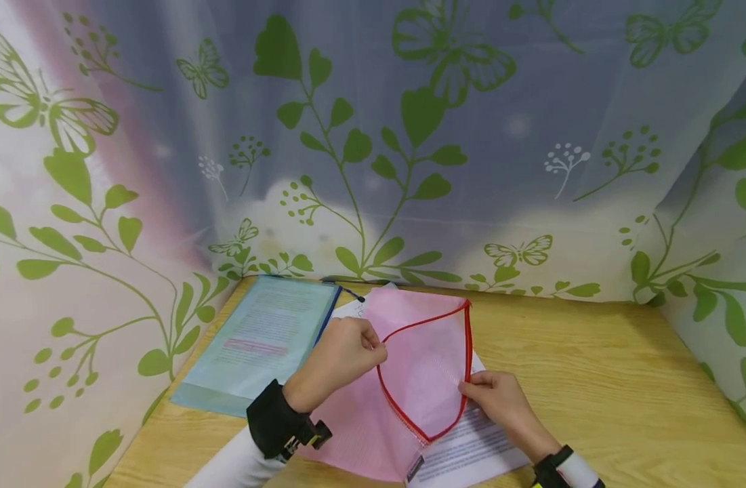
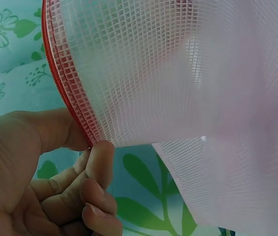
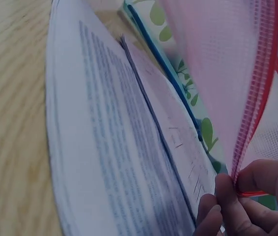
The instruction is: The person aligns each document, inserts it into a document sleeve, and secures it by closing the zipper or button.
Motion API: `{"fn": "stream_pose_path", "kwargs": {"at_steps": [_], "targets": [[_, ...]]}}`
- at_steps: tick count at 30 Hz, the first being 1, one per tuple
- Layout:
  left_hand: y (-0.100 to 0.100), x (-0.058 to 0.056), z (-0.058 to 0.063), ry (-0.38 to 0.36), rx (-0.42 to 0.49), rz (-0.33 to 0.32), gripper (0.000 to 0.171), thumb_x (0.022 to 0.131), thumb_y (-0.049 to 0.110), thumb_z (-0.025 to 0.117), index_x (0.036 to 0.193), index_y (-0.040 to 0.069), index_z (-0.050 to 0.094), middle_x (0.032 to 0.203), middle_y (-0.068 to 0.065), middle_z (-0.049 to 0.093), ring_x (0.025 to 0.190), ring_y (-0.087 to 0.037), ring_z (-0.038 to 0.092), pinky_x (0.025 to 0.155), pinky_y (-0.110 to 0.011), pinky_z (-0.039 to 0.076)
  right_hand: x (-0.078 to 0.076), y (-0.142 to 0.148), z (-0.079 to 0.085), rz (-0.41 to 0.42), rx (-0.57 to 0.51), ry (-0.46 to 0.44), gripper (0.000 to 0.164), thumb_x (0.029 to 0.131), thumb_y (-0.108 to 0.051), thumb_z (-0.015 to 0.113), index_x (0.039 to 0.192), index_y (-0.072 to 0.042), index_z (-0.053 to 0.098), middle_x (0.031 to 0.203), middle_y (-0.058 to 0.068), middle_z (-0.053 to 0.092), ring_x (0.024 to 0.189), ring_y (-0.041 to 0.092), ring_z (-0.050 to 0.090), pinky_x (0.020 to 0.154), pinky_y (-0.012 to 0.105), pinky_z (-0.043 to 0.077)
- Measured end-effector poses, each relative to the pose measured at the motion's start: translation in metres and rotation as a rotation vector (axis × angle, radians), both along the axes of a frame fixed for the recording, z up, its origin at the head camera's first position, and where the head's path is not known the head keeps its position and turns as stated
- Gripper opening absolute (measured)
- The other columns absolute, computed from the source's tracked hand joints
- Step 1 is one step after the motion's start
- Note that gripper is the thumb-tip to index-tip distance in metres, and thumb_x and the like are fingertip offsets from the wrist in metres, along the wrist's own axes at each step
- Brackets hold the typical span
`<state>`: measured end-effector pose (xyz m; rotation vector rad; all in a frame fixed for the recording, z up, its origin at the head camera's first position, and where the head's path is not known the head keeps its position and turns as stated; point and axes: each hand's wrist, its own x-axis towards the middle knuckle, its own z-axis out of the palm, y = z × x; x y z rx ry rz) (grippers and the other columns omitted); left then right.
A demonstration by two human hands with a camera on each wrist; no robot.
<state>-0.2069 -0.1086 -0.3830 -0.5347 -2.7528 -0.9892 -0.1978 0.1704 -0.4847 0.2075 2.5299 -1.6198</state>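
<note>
A pink mesh zipper pouch [image 1: 357, 423] with a red zipper edge hangs between both hands, its mouth spread wide. On the left side of the mouth, my left hand [image 1: 345, 349] pinches the zipper edge between thumb and fingers; the left wrist view shows this grip on the mesh pouch [image 2: 144, 88] closely. The opposite edge is pinched by my right hand [image 1: 497, 400]. Under and behind the pouch lie printed papers [image 1: 470, 451], partly covered by it. In the right wrist view, the stack of papers [image 3: 104, 132] lies beside the right hand.
A light-blue zipper folder [image 1: 257, 339] with a printed sheet inside lies at the left of the wooden table [image 1: 592, 366]. A curtain [image 1: 531, 183] with green leaves and butterflies stands along the table's back and sides.
</note>
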Motion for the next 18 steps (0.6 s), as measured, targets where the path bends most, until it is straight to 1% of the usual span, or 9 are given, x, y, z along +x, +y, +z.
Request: {"fn": "stream_pose_path", "kwargs": {"at_steps": [5,12,15,18], "targets": [[0.0,0.001,-0.004,0.001,0.012,-0.001,0.015,0.081,0.01,0.072,0.067,0.015,0.068,0.059,0.009,0.06,0.053,-0.004,0.052,0.052,-0.023,0.043,-0.005,-0.008,0.005,0.033,-0.013,0.026,0.024,0.09,-0.018,0.077,0.102,0.002,0.075,0.081,0.002,0.072,0.069,0.014,0.059,0.057,0.027,0.047],[-0.001,0.006,-0.01,0.029,0.018,0.026,0.019,0.079,0.007,0.071,0.063,0.016,0.067,0.056,0.01,0.06,0.051,-0.003,0.05,0.048,-0.022,0.041,-0.008,-0.028,0.012,0.093,-0.058,0.053,0.026,0.091,-0.015,0.075,0.108,0.005,0.075,0.084,0.007,0.075,0.074,0.014,0.066,0.058,0.03,0.051],[-0.001,0.006,-0.011,0.036,0.025,0.02,0.02,0.079,0.005,0.071,0.063,0.016,0.067,0.056,0.01,0.059,0.051,-0.002,0.049,0.049,-0.022,0.04,-0.008,-0.032,0.013,0.113,-0.081,0.053,0.026,0.091,-0.013,0.075,0.109,0.006,0.074,0.084,0.01,0.076,0.073,0.015,0.068,0.057,0.03,0.051],[-0.001,0.006,-0.012,0.043,0.032,0.013,0.021,0.079,0.004,0.07,0.062,0.016,0.066,0.055,0.011,0.057,0.051,-0.002,0.048,0.049,-0.021,0.04,-0.008,-0.035,0.014,0.119,-0.082,0.055,0.026,0.091,-0.012,0.075,0.11,0.005,0.074,0.085,0.009,0.077,0.073,0.014,0.068,0.057,0.03,0.051]]}}
